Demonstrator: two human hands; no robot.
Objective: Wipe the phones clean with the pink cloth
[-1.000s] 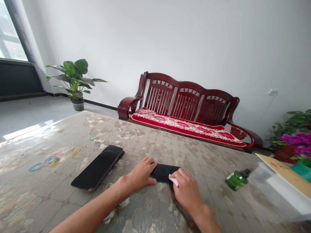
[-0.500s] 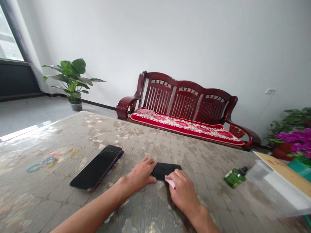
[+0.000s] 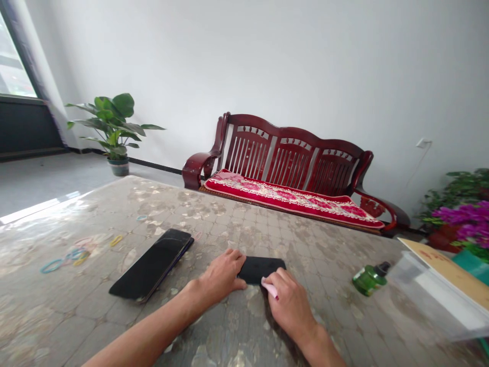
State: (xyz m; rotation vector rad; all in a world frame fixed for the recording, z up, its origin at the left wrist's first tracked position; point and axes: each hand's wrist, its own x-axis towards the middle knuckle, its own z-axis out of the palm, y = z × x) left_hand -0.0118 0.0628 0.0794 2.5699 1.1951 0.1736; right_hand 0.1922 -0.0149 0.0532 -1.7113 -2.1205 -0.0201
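Observation:
A black smartphone lies flat on the table, screen up and long side across. My left hand grips its left end, with the thumb at the near edge and the fingers over the far edge. My right hand is closed on a small pale pink folded cloth or tissue, at the phone's right near corner. That hand covers part of the phone's right end. To the left of my left forearm lies a larger black slab-like device, with a darker bluish layer beneath it.
Several coloured rubber bands lie on the patterned tablecloth at left. At right stand a green bottle and a clear plastic box with a tan sheet. A red wooden bench stands beyond the table.
My right hand, with the pink cloth, has shifted very slightly right along the phone. My left hand and the phone look unmoved.

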